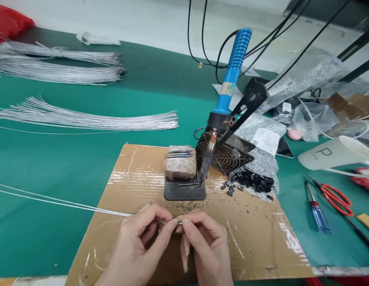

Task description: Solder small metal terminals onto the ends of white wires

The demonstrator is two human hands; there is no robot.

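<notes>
From where I stand, what counts is the line running between the two hands: a thin metal piece (164,223) sits right at the fingertips, its long axis lying sideways, nearly level, reaching from the left hand (139,242) across to the right hand (206,240). The left pinches it between thumb and forefinger, and a pair of white wires (59,201) comes in from the far left, sloping gently down into that same hand; the fingers hide whether wire and metal join. The right hand grips the other end, thumb against forefinger, its lower fingers hanging loosely curled beneath. Both wrists come up from the near edge, angled inward, so the tips almost meet over the cardboard (255,246). Beyond them, and a little to the right, the soldering iron (232,75) points down at the black base plate (184,194), well apart from the fingers, with the right hand the nearer to its tip. More slim metal pieces (180,153) lie sideways as well, on top of the wrapped block (180,169).
</notes>
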